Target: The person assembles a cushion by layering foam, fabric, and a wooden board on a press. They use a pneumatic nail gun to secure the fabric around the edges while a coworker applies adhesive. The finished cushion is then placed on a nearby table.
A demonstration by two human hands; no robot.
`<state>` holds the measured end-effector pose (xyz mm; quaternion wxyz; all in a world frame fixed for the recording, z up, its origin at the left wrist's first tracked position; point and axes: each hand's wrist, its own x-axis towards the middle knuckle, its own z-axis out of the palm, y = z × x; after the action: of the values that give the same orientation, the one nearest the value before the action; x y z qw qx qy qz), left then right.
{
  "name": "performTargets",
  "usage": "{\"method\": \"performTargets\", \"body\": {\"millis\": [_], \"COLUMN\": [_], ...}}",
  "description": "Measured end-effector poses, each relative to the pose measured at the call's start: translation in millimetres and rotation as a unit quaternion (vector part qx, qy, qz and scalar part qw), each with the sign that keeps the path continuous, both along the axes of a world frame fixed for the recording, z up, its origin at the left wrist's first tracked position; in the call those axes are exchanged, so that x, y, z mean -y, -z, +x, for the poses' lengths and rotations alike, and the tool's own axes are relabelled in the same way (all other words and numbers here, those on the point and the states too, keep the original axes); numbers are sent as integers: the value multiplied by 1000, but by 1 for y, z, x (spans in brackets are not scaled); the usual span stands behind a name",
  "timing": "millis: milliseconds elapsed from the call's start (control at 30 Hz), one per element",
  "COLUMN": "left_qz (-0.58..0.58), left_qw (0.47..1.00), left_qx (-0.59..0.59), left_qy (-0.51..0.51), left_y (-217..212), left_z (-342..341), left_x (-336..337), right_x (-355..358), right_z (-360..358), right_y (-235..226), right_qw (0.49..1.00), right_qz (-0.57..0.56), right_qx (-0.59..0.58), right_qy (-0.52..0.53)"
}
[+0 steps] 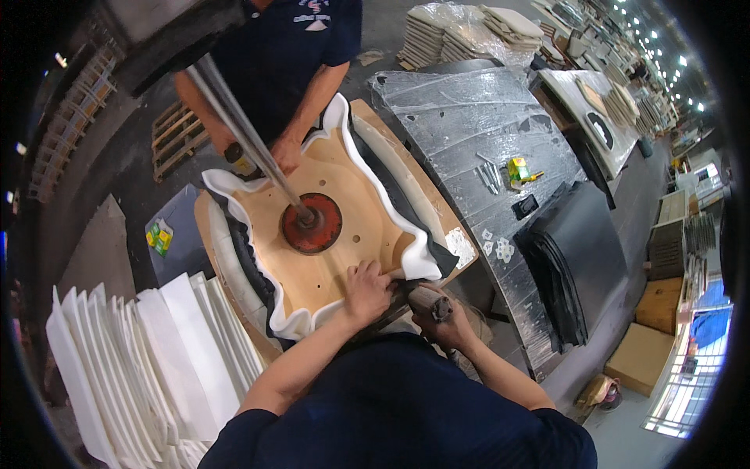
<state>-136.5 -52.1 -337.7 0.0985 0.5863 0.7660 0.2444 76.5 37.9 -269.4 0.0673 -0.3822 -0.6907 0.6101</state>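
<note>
A plywood seat panel [344, 184] lies with white foam [414, 258] and black cover material [383, 203] around its edges. A metal rod ending in a red disc [291, 234] presses on its middle. My left hand [367, 293] is at the panel's near edge, fingers bent and closed on the foam edge; its fingertips are partly hidden. Just right of it, my right hand [447, 324] grips what looks like a staple gun [430, 301], its nose close to the near right corner. Across the panel, a co-worker's hand [287, 154] touches the far edge, while the other holds a similar tool [238, 156].
White foam sheets [187, 344] stand stacked at the left. On the right, a plastic-wrapped table [461, 117] bears black sheets [574, 250], a yellow-green box [518, 170], metal strips and a phone [525, 206]. A wooden pallet [176, 137] lies behind the co-worker.
</note>
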Motion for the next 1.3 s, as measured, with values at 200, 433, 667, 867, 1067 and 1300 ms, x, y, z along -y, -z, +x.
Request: {"method": "performTargets", "body": {"millis": [200, 433, 667, 867, 1067, 1300], "left_qz": [-25, -9, 23, 40, 24, 66], "left_qw": [997, 991, 990, 992, 998, 989], "left_qx": [48, 91, 103, 77, 33, 84], "left_qy": [-59, -94, -90, -96, -49, -106], "left_y": [-1, 8, 20, 26, 24, 29], "left_z": [3, 4, 0, 3, -3, 0], "left_x": [4, 2, 7, 6, 18, 12], "right_x": [-26, -40, -35, -33, -35, -42], "right_z": [-21, -49, -74, -85, -89, -95], "right_y": [-9, -37, -42, -37, -31, -35], "right_qw": [994, 984, 981, 983, 981, 978], "right_qz": [-94, -127, -120, -64, -18, -50], "right_qx": [52, 124, 148, 164, 184, 203], "right_qy": [-2, -25, -45, -51, -58, -31]}}
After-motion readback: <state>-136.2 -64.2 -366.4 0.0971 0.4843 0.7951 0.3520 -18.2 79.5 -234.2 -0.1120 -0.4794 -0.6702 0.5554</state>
